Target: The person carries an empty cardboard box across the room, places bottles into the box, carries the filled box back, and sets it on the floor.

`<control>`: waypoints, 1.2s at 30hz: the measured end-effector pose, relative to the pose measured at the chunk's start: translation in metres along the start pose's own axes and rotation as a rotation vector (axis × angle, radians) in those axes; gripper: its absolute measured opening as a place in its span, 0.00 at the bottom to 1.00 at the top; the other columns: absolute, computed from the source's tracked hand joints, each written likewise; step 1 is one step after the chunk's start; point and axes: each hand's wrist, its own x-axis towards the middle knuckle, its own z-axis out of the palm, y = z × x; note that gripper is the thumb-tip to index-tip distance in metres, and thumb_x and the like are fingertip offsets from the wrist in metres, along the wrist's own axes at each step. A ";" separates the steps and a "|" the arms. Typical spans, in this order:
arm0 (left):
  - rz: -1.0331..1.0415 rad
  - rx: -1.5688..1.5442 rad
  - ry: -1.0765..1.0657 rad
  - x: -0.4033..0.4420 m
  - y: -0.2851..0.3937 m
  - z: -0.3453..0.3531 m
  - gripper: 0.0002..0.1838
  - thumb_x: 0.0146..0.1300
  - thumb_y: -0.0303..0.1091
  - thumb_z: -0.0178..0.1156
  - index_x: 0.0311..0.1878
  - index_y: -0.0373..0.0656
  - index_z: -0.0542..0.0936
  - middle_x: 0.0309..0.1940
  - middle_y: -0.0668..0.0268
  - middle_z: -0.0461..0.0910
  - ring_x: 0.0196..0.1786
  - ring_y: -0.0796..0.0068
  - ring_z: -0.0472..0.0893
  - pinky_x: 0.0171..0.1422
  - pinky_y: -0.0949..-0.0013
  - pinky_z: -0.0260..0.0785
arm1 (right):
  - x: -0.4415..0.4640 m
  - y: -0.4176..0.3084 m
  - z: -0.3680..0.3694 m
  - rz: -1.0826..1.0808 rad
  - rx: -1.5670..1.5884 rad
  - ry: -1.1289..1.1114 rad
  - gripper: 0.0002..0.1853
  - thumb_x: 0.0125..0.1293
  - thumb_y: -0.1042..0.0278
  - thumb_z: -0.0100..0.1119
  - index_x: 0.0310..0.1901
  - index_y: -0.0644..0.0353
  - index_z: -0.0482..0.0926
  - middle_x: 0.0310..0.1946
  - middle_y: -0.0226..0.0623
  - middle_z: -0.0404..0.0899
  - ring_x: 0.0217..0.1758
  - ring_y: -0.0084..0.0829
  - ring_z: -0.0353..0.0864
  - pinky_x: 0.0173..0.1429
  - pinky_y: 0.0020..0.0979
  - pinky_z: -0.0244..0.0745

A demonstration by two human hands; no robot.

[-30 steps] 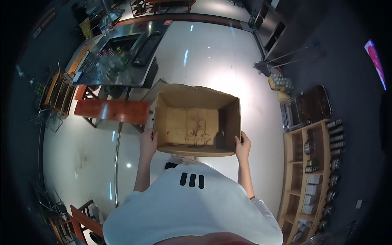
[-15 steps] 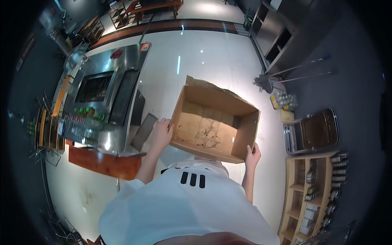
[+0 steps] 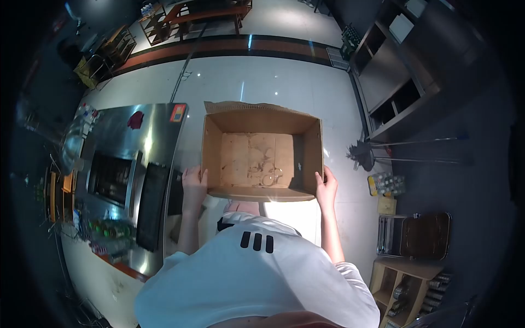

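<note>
An open cardboard box is held level in front of my body at waist height. Its inside is bare, with dark ring-shaped stains on the bottom and a torn flap along the far edge. My left hand grips the near left corner, thumb toward the wall and the other fingers partly hidden. At the near right corner my right hand is closed on the box's right side, its thumb showing on top.
A steel counter with green bottles stands at left. Along the right are a steel cabinet, a mop, packed bottles, a folded chair and a wooden shelf. Wooden benches stand far ahead.
The box has gone from slanted to nearly straight across my front, shifting left with both hands. The surroundings have slid down in view as I move forward, and the counter is nearer alongside.
</note>
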 end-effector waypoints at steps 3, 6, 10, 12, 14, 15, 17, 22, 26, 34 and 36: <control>-0.062 0.043 -0.113 0.104 -0.003 0.026 0.08 0.62 0.32 0.52 0.32 0.37 0.74 0.27 0.56 0.73 0.35 0.53 0.74 0.61 0.52 0.58 | 0.089 -0.002 0.041 0.058 0.017 0.012 0.15 0.59 0.79 0.54 0.49 0.67 0.75 0.38 0.44 0.81 0.40 0.27 0.79 0.48 0.26 0.70; -0.011 0.105 -0.184 0.211 0.003 0.052 0.08 0.62 0.32 0.51 0.32 0.36 0.72 0.26 0.56 0.71 0.34 0.54 0.73 0.64 0.51 0.55 | 0.174 -0.005 0.072 0.145 0.024 0.032 0.15 0.59 0.78 0.55 0.49 0.68 0.75 0.35 0.44 0.80 0.37 0.27 0.78 0.45 0.26 0.70; 0.071 0.010 -0.173 0.355 0.026 0.102 0.09 0.63 0.32 0.50 0.32 0.36 0.72 0.26 0.56 0.70 0.35 0.54 0.73 0.65 0.51 0.53 | 0.291 -0.015 0.088 0.155 -0.035 0.101 0.14 0.60 0.78 0.54 0.48 0.69 0.74 0.33 0.46 0.79 0.34 0.29 0.78 0.43 0.27 0.71; 0.102 0.025 -0.240 0.414 0.039 0.119 0.09 0.63 0.32 0.50 0.32 0.36 0.72 0.26 0.56 0.71 0.35 0.54 0.73 0.65 0.51 0.53 | 0.328 -0.025 0.093 0.239 -0.029 0.116 0.14 0.61 0.77 0.53 0.48 0.69 0.74 0.33 0.46 0.79 0.35 0.30 0.78 0.44 0.28 0.71; 0.140 0.042 -0.288 0.473 0.050 0.147 0.09 0.63 0.32 0.50 0.33 0.36 0.72 0.27 0.56 0.71 0.36 0.55 0.73 0.66 0.51 0.52 | 0.367 -0.011 0.106 0.247 -0.003 0.207 0.13 0.61 0.77 0.53 0.48 0.69 0.74 0.33 0.45 0.80 0.36 0.30 0.78 0.44 0.28 0.71; 0.155 0.048 -0.300 0.503 0.053 0.167 0.09 0.63 0.32 0.50 0.33 0.36 0.72 0.27 0.56 0.71 0.36 0.55 0.73 0.66 0.51 0.52 | 0.390 0.002 0.115 0.231 0.008 0.255 0.13 0.61 0.77 0.53 0.48 0.68 0.74 0.33 0.45 0.80 0.35 0.30 0.78 0.44 0.28 0.71; 0.235 0.005 -0.294 0.561 0.056 0.215 0.08 0.63 0.32 0.50 0.34 0.36 0.73 0.27 0.56 0.72 0.36 0.54 0.73 0.67 0.51 0.51 | 0.441 0.027 0.132 0.260 0.018 0.289 0.13 0.61 0.77 0.53 0.48 0.68 0.74 0.33 0.45 0.79 0.35 0.29 0.77 0.44 0.28 0.71; 0.247 -0.011 -0.311 0.691 0.085 0.298 0.08 0.59 0.29 0.52 0.32 0.33 0.74 0.27 0.51 0.72 0.36 0.47 0.72 0.64 0.53 0.59 | 0.584 0.066 0.151 0.414 -0.080 0.253 0.15 0.59 0.75 0.57 0.48 0.67 0.75 0.29 0.36 0.77 0.29 0.22 0.70 0.35 0.24 0.67; 0.219 -0.001 -0.330 0.813 0.113 0.336 0.09 0.61 0.31 0.52 0.34 0.33 0.75 0.28 0.50 0.73 0.38 0.46 0.73 0.67 0.49 0.54 | 0.736 0.068 0.159 0.324 -0.084 0.225 0.13 0.59 0.73 0.58 0.46 0.66 0.76 0.25 0.36 0.76 0.25 0.20 0.67 0.32 0.25 0.66; 0.093 -0.112 -0.154 1.023 0.128 0.421 0.11 0.61 0.32 0.51 0.33 0.32 0.75 0.28 0.48 0.73 0.36 0.43 0.72 0.68 0.51 0.54 | 1.012 0.059 0.213 0.171 -0.210 0.058 0.15 0.59 0.70 0.57 0.48 0.65 0.75 0.21 0.48 0.75 0.21 0.39 0.73 0.32 0.35 0.69; 0.075 -0.104 -0.163 1.079 0.128 0.450 0.11 0.61 0.32 0.52 0.33 0.32 0.76 0.28 0.48 0.73 0.35 0.44 0.73 0.67 0.52 0.57 | 1.075 0.062 0.232 0.207 -0.208 0.049 0.16 0.59 0.70 0.57 0.49 0.65 0.75 0.18 0.46 0.74 0.19 0.36 0.72 0.30 0.34 0.69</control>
